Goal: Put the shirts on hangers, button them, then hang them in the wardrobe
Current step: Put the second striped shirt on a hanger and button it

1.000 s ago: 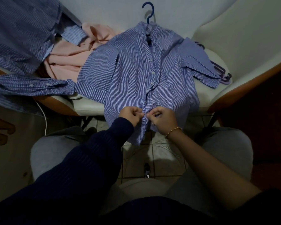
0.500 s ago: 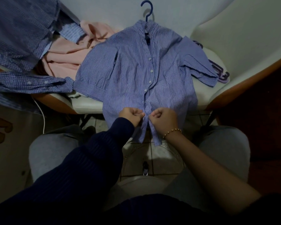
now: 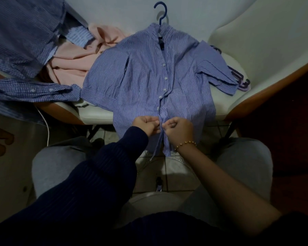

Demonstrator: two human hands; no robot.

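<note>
Buttoning blue-striped cotton shirt [image 3: 146, 82] on blue plastic hanger [image 3: 161, 13] | left hand [image 3: 146, 125], right hand [image 3: 180, 130] side by side, each pinching a placket edge near hem | shirt lies ahead, button line running away from both.

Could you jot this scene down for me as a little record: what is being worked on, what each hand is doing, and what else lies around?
garment: blue striped shirt, flat on a white seat, hem hanging over the front edge
hanger: blue hanger inside the collar, hook sticking out at the top
buttons: upper ones look fastened; front open below the hands
left hand: pinches one front edge
right hand: pinches the other edge; beaded bracelet on the wrist
nearby: pink garment, checked blue shirt, purple hangers
</note>
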